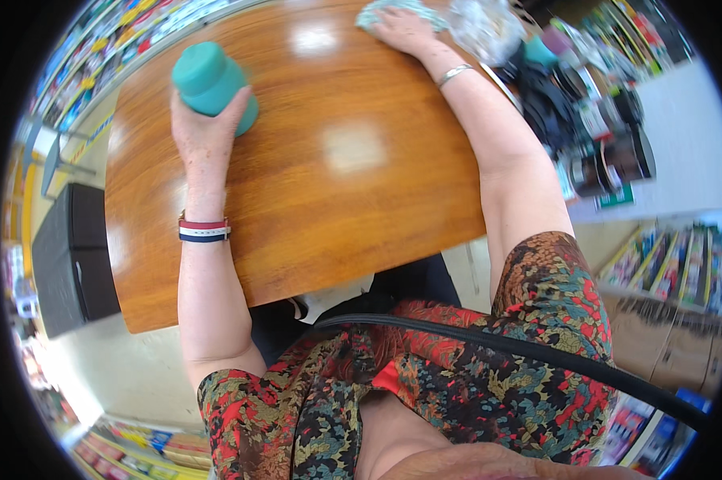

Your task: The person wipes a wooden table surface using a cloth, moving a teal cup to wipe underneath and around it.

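Observation:
My left hand (205, 132) is wrapped round a teal lidded bottle (210, 78) at the left side of the wooden table (297, 208). Whether the bottle's base touches the tabletop or hangs just above it, I cannot tell. Far off at the table's back right, my right hand (405, 30) presses down on a pale green cloth (371, 18), with that arm stretched long. The cloth is bunched around the fingers, which partly cover it. Light reflects off the polished wood between my hands.
Beside my right hand lies a clear plastic bag (485, 30). A crowded heap of dark items (549, 112) sits along the right on a pale surface (689, 128). A black cabinet (77, 260) stands at the left. Stocked shelves (673, 264) surround the table.

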`<state>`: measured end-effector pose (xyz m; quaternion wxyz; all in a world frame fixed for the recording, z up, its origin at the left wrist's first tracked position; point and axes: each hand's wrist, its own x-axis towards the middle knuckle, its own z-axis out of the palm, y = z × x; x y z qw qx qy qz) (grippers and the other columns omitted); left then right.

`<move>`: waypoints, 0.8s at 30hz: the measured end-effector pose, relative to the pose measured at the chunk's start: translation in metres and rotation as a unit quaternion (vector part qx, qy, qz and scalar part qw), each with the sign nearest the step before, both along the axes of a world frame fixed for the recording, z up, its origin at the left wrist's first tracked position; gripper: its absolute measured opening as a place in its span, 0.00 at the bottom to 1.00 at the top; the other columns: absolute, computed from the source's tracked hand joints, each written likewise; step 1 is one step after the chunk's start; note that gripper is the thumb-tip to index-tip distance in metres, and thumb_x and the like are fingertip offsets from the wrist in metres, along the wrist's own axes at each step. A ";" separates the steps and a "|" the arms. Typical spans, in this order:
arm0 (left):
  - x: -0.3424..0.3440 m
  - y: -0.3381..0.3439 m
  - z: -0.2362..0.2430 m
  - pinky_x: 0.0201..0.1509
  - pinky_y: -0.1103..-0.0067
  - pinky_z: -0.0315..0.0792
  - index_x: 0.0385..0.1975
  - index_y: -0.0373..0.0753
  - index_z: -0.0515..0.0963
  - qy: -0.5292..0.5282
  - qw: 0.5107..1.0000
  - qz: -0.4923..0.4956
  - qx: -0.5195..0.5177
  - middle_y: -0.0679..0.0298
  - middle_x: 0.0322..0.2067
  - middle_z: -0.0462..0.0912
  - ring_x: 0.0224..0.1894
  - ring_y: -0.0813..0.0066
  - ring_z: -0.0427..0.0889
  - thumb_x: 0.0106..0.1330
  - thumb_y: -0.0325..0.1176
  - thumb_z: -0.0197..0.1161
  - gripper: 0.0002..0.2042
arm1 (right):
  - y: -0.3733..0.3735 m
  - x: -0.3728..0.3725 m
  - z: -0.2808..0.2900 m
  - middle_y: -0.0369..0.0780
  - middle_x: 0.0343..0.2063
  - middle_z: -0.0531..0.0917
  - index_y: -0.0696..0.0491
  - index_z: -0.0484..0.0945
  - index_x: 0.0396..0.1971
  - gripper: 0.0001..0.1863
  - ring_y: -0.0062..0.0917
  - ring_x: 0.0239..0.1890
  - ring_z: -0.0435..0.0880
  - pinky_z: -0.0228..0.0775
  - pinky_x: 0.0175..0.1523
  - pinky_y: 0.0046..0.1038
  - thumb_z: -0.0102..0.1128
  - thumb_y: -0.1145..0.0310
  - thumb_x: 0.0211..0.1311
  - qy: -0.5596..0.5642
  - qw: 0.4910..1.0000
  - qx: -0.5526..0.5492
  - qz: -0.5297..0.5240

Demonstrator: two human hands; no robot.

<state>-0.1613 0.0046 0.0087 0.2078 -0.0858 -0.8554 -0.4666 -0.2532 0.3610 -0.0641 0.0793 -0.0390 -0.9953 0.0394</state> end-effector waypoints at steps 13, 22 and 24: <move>-0.030 0.004 -0.028 0.55 0.71 0.70 0.48 0.36 0.74 0.046 0.997 -0.060 0.025 0.56 0.45 0.80 0.49 0.65 0.78 0.43 0.47 0.77 0.34 | 0.032 0.264 0.016 0.39 0.64 0.64 0.41 0.65 0.62 0.25 0.35 0.65 0.61 0.53 0.66 0.43 0.42 0.51 0.67 0.077 0.979 0.034 0.187; -0.035 0.019 -0.040 0.53 0.72 0.71 0.48 0.36 0.74 0.099 0.993 -0.043 0.039 0.57 0.44 0.81 0.47 0.65 0.79 0.44 0.45 0.77 0.33 | 0.084 0.325 0.017 0.40 0.64 0.65 0.43 0.66 0.62 0.25 0.39 0.65 0.61 0.52 0.66 0.44 0.46 0.57 0.65 0.081 0.989 -0.002 0.123; -0.043 0.009 -0.040 0.51 0.69 0.73 0.47 0.35 0.73 0.119 0.993 -0.026 0.006 0.53 0.44 0.80 0.46 0.61 0.80 0.41 0.49 0.77 0.35 | 0.067 0.336 0.023 0.40 0.63 0.65 0.43 0.67 0.61 0.25 0.41 0.64 0.61 0.52 0.66 0.44 0.47 0.58 0.64 0.070 0.991 0.004 0.115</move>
